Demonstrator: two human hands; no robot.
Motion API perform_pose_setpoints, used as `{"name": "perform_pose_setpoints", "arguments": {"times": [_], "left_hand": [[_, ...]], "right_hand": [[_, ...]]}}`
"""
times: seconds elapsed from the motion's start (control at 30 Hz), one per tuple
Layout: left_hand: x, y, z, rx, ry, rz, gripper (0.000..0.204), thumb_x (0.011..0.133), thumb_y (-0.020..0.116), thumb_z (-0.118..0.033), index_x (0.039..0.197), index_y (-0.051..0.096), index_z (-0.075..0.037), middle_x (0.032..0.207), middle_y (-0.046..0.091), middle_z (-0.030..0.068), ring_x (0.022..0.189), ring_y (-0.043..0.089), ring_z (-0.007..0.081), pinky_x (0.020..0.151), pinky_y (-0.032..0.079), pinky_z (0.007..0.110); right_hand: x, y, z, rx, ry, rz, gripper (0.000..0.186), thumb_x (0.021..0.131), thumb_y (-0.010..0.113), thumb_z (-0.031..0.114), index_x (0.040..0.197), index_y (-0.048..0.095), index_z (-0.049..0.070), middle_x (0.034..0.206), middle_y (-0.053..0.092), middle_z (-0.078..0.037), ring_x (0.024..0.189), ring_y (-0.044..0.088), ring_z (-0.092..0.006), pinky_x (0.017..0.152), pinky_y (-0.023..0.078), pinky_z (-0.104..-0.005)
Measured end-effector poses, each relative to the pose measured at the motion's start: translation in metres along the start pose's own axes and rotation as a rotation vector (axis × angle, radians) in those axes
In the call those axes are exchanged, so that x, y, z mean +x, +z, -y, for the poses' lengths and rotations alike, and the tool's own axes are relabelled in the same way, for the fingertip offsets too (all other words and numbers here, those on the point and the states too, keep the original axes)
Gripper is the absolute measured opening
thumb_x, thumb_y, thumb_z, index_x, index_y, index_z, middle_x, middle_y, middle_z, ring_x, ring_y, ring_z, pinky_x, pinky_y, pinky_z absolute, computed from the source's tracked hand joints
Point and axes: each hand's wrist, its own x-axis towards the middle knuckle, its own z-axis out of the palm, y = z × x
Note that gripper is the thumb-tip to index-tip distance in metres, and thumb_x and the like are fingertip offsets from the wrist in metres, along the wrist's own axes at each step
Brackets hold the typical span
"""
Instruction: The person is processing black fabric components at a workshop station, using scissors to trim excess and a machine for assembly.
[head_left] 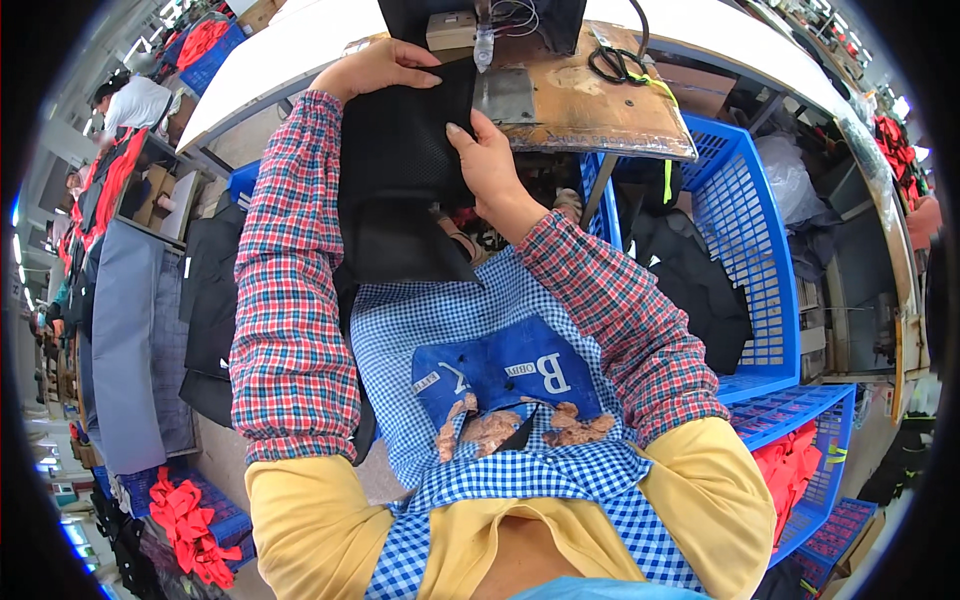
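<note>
A black fabric piece [405, 150] hangs between my hands, its upper edge at the front of a machine [484, 45] with a clear nozzle-like tip. My left hand [375, 70] pinches the top edge of the fabric, thumb and fingers pressed together. On the fabric's right edge, my right hand [490, 165] closes with the thumb in front; its other fingers are partly hidden. The lower part of the fabric folds and hangs down over my lap. Just right of the machine tip lies a worn brown board [585, 105].
Black-handled scissors [618, 65] with a yellow-green strap lie on the board. A blue crate [745, 250] with black cloth stands at my right, above another blue crate [830, 470] holding red cloth. Black pieces [210, 300] hang at my left. A white tabletop [290, 60] extends behind.
</note>
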Motion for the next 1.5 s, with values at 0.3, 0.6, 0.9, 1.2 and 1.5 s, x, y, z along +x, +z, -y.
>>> {"name": "perform_pose_setpoints", "arguments": {"times": [0.3, 0.6, 0.9, 1.2, 1.5], "left_hand": [[-0.001, 0.003, 0.003, 0.014, 0.020, 0.008, 0.039, 0.086, 0.072, -0.026, 0.118, 0.066, -0.005, 0.103, 0.070, 0.0069, 0.097, 0.065, 0.0165, 0.091, 0.049, 0.026], [-0.008, 0.009, -0.003, -0.012, 0.022, -0.036, 0.042, 0.082, 0.075, -0.033, 0.114, 0.068, -0.007, 0.101, 0.070, 0.0079, 0.094, 0.066, 0.0175, 0.089, 0.049, 0.027], [-0.115, 0.035, -0.061, -0.385, 0.005, 0.123, 0.050, 0.089, 0.065, -0.042, 0.113, 0.063, 0.001, 0.096, 0.067, 0.0094, 0.090, 0.062, 0.0164, 0.083, 0.048, 0.028], [-0.168, 0.100, -0.132, -0.295, 0.097, 0.134, 0.052, 0.084, 0.063, -0.010, 0.133, 0.045, -0.002, 0.109, 0.062, 0.0221, 0.102, 0.061, 0.0335, 0.091, 0.047, 0.037], [-0.152, 0.124, -0.172, -0.421, 0.184, 0.286, 0.030, 0.094, 0.054, -0.017, 0.118, 0.056, 0.001, 0.088, 0.065, 0.0201, 0.078, 0.063, 0.0319, 0.075, 0.048, 0.036]], "right_hand": [[-0.004, -0.001, -0.002, -0.010, -0.007, 0.015, 0.035, 0.097, 0.050, 0.008, 0.131, 0.048, -0.001, 0.121, 0.060, -0.006, 0.104, 0.057, -0.0137, 0.091, 0.045, -0.0266], [-0.014, -0.002, 0.005, -0.045, 0.000, 0.007, 0.036, 0.096, 0.051, 0.009, 0.131, 0.048, -0.001, 0.120, 0.060, -0.007, 0.104, 0.057, -0.0143, 0.090, 0.046, -0.0268], [-0.074, -0.056, 0.138, -0.474, 0.042, 0.340, 0.031, 0.092, 0.060, 0.013, 0.120, 0.058, 0.000, 0.109, 0.064, -0.006, 0.096, 0.060, -0.0118, 0.085, 0.049, -0.0250], [-0.159, -0.155, 0.397, -1.167, -0.307, -0.157, 0.044, 0.092, 0.062, 0.014, 0.134, 0.051, 0.006, 0.117, 0.063, -0.005, 0.112, 0.057, -0.0123, 0.101, 0.042, -0.0280], [-0.162, -0.139, 0.330, -1.959, -0.544, 0.177, 0.055, 0.082, 0.071, 0.031, 0.127, 0.055, 0.005, 0.123, 0.059, -0.017, 0.114, 0.056, -0.0320, 0.097, 0.044, -0.0380]]}}
